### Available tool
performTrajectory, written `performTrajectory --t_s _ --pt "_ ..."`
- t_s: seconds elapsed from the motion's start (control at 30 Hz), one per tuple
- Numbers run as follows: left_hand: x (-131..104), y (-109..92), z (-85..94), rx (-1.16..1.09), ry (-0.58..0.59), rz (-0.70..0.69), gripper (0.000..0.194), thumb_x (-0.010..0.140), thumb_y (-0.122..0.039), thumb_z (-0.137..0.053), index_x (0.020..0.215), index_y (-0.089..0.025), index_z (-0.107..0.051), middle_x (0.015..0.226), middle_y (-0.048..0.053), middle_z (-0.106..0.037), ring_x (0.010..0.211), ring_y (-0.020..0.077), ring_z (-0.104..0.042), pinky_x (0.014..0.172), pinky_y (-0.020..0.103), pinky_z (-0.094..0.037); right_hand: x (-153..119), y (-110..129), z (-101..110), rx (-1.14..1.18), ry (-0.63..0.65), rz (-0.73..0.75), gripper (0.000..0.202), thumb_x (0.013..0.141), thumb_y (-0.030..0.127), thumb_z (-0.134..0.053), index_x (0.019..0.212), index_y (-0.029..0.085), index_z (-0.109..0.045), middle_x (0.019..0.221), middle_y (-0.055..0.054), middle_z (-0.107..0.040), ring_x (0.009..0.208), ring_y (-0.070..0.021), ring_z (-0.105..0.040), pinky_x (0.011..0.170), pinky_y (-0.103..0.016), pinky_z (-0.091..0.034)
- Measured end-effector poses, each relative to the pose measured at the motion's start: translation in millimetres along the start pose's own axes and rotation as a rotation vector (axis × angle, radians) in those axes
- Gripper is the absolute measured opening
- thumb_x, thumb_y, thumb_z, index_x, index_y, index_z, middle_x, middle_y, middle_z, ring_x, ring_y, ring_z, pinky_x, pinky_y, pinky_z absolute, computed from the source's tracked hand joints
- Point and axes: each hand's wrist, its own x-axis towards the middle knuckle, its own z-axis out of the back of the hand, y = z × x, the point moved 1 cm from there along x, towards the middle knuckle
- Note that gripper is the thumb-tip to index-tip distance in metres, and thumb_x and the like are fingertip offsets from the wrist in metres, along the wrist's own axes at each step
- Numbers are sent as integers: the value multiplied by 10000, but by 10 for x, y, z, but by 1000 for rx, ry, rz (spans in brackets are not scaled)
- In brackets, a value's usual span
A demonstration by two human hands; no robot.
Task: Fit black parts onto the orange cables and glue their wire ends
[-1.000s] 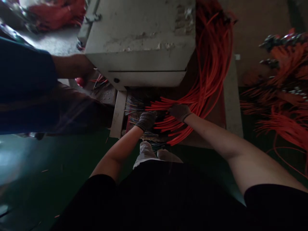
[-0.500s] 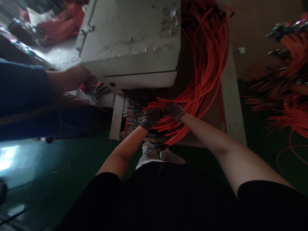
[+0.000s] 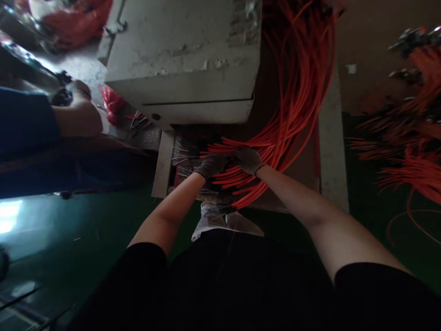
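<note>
Both my hands wear grey gloves and meet over a large bundle of orange cables [image 3: 301,105]. My left hand [image 3: 212,165] is closed at the cable ends, near the thin dark and pale wires [image 3: 182,156] that stick out to the left. My right hand [image 3: 248,159] lies just right of it, fingers curled on the orange cables. What the fingertips of both hands pinch is too dark and small to make out. More orange cable ends [image 3: 246,200] hang near the table's front edge, below my hands.
A scuffed grey metal cabinet [image 3: 186,55] stands right above the work spot. At the left, a person's arm [image 3: 79,112] reaches beside red plastic [image 3: 112,103]. More orange cables [image 3: 420,170] lie at the far right.
The other person's hand has moved left, away from the cabinet's corner, uncovering the red plastic. The view has shifted slightly; my hands stay together at the cable ends.
</note>
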Motion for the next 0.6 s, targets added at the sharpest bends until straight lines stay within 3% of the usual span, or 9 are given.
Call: performTrajectory --t_s 0.1,0.17,0.27,0.4,0.5,0.6 --pt "-177 -4 54 3 -193 89 411 1044 -350 -364 1295 -189 -647 1292 157 -669 1243 341 -581 1025 497 -421 -17 27 -42 -1 -16 -68 408 1035 301 -395 1336 164 -634 1281 -174 -651 1120 -288 -644 869 -346 -498" --pt "-326 45 -1 -3 -292 141 420 1046 -411 -352 1293 -254 -653 1292 126 -670 1237 312 -581 1030 471 -417 -9 28 -82 -13 -31 -125 441 1029 290 -394 1412 146 -557 1356 -204 -598 1084 -302 -657 806 -352 -501" --pt "-476 162 -218 9 -173 176 433 1054 -359 -310 1342 -268 -620 1299 124 -665 1148 271 -636 962 416 -464 4 9 -98 -68 0 -113 450 1022 292 -414 1422 129 -539 1318 -219 -622 1068 -317 -660 784 -357 -485" --pt "-474 250 -427 12 -54 203 463 1023 -226 -320 1435 -190 -528 1259 180 -670 1112 294 -663 914 432 -498 -24 -14 -24 -114 100 16 383 1036 324 -417 1226 168 -711 1135 -167 -727 1092 -317 -658 854 -379 -472" --pt "-427 236 -403 -8 -24 194 469 989 -210 -387 1438 -147 -511 1273 198 -663 1189 324 -631 1009 495 -464 -35 -21 14 -148 177 61 359 1020 293 -448 1151 161 -754 1109 -180 -741 1102 -336 -660 874 -411 -486" --pt "-444 217 -321 -34 8 174 497 962 -249 -460 1443 -127 -494 1312 190 -651 1212 320 -620 1037 484 -461 -13 -25 7 -164 215 83 326 971 295 -554 1204 151 -729 1214 -190 -707 1166 -350 -638 938 -435 -487"
